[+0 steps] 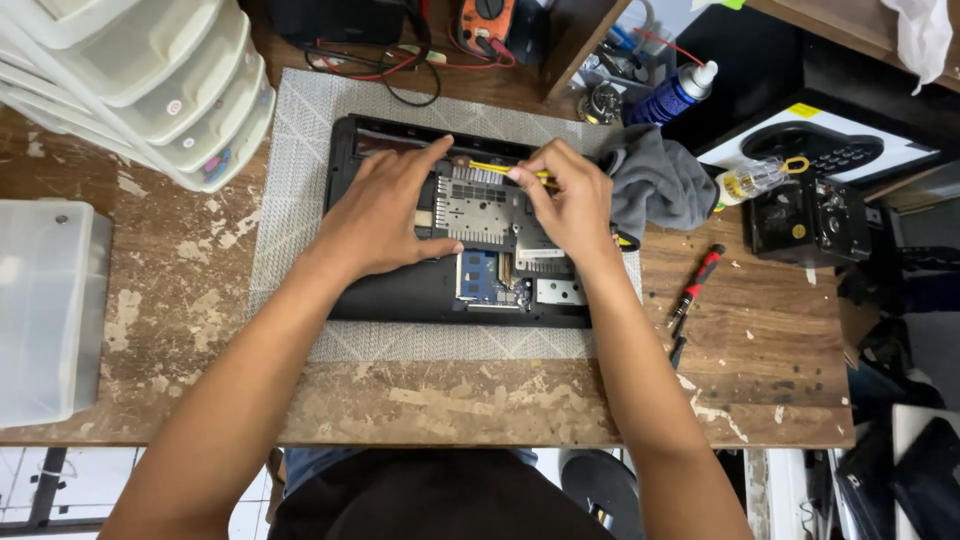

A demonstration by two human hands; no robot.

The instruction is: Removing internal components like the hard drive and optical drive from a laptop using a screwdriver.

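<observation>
Nearest me the worn wooden table (pixel 420 400) shows its chipped front edge, and my forearms run up from the bottom of the view onto a grey patterned mat (pixel 290 200). On that mat lies an opened black laptop (pixel 400 290), bottom side up with its cover off, so the metal shields and a blue circuit board show inside the shell. My left hand (pixel 385 210) rests flat on the laptop's left half, fingers spread loosely and the forefinger stretched toward the far rim; it grips nothing. My right hand (pixel 570 200) is pinched narrow on a thin yellow tool (pixel 495 168) lying across the laptop's far edge; its tip is hidden behind my fingers, so I cannot tell what it touches.

Right of the mat a red-and-black screwdriver (pixel 697 285) lies on the bare wood, and a grey cloth (pixel 655 185) is bunched against the laptop's right end. At left a translucent plastic box (pixel 45 300) is cut off by the frame; I cannot make out its contents. Farther back on the left stand stacked clear drawers (pixel 150 80), with only small coloured specks showing through. At the far edge sit a blue spray can (pixel 675 95), an orange multimeter (pixel 485 20) with red and black leads, and a small clear bottle (pixel 755 178)
</observation>
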